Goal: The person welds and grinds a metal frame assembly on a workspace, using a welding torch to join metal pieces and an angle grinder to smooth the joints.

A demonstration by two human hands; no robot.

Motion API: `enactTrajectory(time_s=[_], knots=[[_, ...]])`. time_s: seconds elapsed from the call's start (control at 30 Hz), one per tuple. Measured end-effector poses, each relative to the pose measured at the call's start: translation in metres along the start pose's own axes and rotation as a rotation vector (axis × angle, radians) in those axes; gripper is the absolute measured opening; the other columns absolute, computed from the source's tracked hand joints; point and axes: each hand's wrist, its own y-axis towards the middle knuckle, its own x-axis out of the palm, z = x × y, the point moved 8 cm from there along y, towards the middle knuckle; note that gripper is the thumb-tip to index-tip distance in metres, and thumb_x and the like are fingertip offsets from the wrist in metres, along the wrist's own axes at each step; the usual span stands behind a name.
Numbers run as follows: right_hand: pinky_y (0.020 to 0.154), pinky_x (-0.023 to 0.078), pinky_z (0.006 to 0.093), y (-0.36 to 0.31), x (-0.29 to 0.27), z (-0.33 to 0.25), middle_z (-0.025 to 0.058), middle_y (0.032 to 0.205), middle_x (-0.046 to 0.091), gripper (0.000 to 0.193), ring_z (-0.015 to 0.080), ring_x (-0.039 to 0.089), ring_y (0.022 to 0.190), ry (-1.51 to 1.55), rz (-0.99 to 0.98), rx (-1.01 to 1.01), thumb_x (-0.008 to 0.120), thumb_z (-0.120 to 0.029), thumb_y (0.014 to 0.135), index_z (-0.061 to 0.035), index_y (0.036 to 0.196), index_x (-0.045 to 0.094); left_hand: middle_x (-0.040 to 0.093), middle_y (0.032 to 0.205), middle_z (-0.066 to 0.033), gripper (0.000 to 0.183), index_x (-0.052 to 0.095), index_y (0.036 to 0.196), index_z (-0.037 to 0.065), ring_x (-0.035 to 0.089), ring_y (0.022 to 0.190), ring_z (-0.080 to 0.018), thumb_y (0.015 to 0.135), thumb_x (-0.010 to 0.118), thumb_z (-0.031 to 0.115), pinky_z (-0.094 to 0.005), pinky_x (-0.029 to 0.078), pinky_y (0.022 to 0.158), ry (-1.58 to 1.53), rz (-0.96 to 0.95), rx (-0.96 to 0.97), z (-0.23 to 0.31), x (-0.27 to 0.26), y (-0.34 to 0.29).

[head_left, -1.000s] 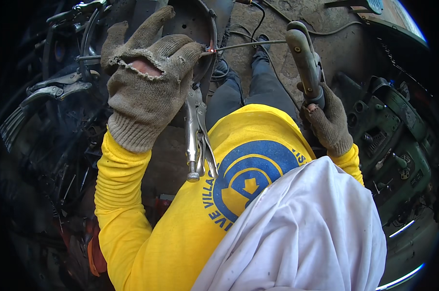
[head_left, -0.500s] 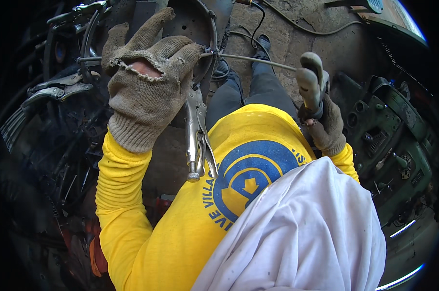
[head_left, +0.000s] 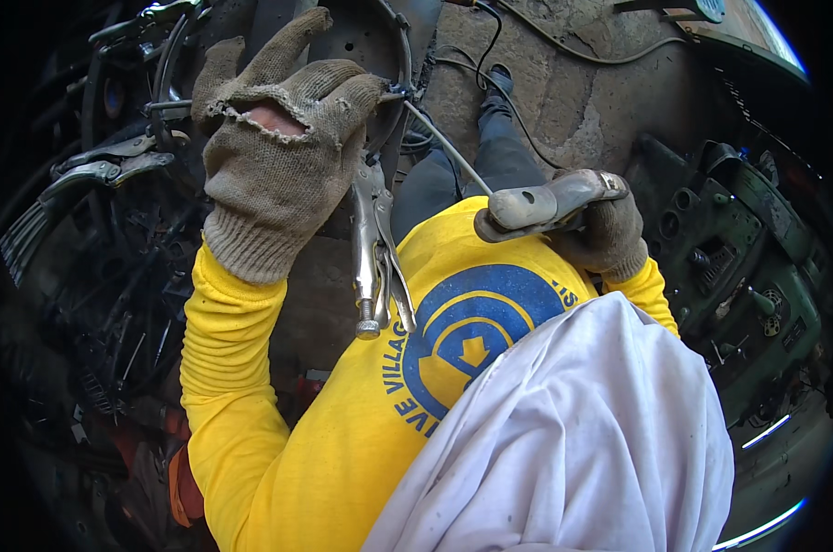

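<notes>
My left hand (head_left: 274, 152), in a knitted work glove torn open across the back, is over a thin metal rod (head_left: 170, 106) that shows on both sides of it. Its outer fingers are spread; the inner ones bend down around the rod, with their tips hidden. The rod's right end meets a curved metal band (head_left: 405, 51). Closed in my gloved right hand (head_left: 609, 230) is a worn welding electrode holder (head_left: 545, 201). From its jaw a welding electrode (head_left: 448, 147) slants up to the joint of rod and band. Locking pliers (head_left: 370, 248) hang below that joint.
More locking pliers (head_left: 113, 170) and curved metal pieces lie at the left. Cables (head_left: 609, 63) run over the floor ahead of my legs. A green machine (head_left: 738, 267) with knobs and levers stands at the right. White cloth (head_left: 573, 432) hangs over my front.
My right hand has turned the electrode holder leftward and nearer my body, so the electrode slants more steeply. My left hand and the locking pliers have barely moved.
</notes>
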Motion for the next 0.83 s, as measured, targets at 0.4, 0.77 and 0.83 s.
enactTrajectory(time_s=[0.4, 0.77, 0.83], knots=[[0.088, 0.059, 0.0355, -0.0056, 0.0071, 0.0027, 0.0090, 0.110, 0.072, 0.050, 0.0250, 0.072, 0.098, -0.032, -0.083, 0.053, 0.089, -0.008, 0.072, -0.0079, 0.118, 0.069, 0.074, 0.112, -0.0061, 0.033, 0.075, 0.113, 0.015, 0.072, 0.103, -0.0278, 0.080, 0.079, 0.012, -0.0395, 0.056, 0.087, 0.026, -0.036, 0.001, -0.0006, 0.0013, -0.0002], [0.087, 0.059, 0.0357, 0.0017, 0.0057, -0.0016, 0.0100, 0.108, 0.073, 0.048, 0.0260, 0.072, 0.097, -0.054, -0.094, 0.009, 0.088, -0.009, 0.073, -0.0078, 0.117, 0.070, 0.074, 0.114, -0.0072, 0.036, 0.075, 0.114, 0.015, 0.066, 0.120, -0.0318, 0.079, 0.079, 0.012, -0.0439, 0.054, 0.094, -0.011, -0.047, -0.028, -0.0014, 0.0025, -0.0012], [0.088, 0.059, 0.0353, 0.0027, 0.0044, -0.0045, 0.0099, 0.109, 0.073, 0.049, 0.0267, 0.072, 0.097, -0.058, -0.081, -0.016, 0.089, -0.010, 0.073, -0.0079, 0.118, 0.070, 0.074, 0.114, -0.0073, 0.036, 0.075, 0.115, 0.015, 0.066, 0.120, -0.0323, 0.079, 0.079, 0.013, -0.0443, 0.053, 0.094, -0.047, -0.044, -0.044, -0.0019, 0.0024, -0.0011]])
